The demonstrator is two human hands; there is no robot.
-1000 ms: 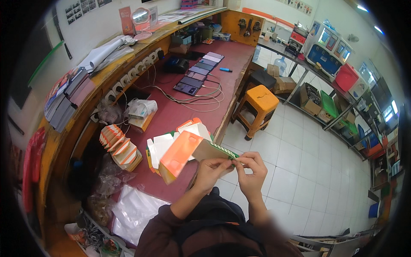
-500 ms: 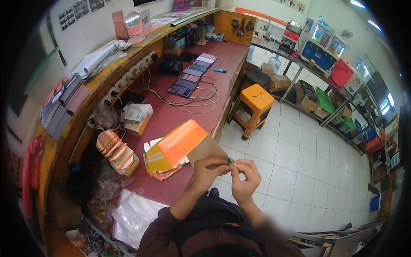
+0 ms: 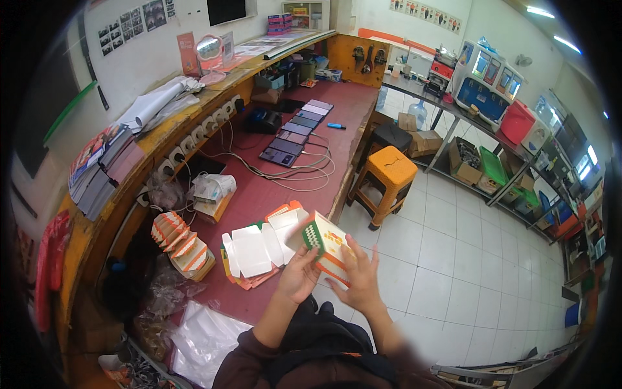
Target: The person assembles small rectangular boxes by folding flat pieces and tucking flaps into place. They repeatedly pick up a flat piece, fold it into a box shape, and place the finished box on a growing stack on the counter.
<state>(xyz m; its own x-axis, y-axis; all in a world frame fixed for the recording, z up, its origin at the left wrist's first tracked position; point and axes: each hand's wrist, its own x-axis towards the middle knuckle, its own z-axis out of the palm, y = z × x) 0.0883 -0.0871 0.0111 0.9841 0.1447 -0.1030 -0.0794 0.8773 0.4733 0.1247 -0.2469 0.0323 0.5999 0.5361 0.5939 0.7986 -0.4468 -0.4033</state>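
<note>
A small carton box [image 3: 332,243] in cream, green and orange is held up in front of me, past the table's near edge. My left hand [image 3: 300,275] grips its lower left side, with the thumb against the green patterned panel. My right hand [image 3: 360,280] is at the box's right side with fingers spread; a finger touches the cream face and the thumb is by the orange lower edge. Flat unfolded cartons [image 3: 251,251], white side up, lie in a pile on the table to the left. Further left stands a stack of orange-and-white folded cartons [image 3: 188,251].
On the dark red table [image 3: 243,201] lie a row of phones [image 3: 293,134], white cables [image 3: 317,170] and a blue marker [image 3: 335,126]. Clear plastic bags [image 3: 207,347] are at the near left. An orange stool [image 3: 385,178] stands on the tiled floor beyond the table edge.
The carton has been turned and drawn closer; its orange panel, stretched left over the pile before, now shows as a box shape. My hands left their pinch at its corner, and the right fingers spread.
</note>
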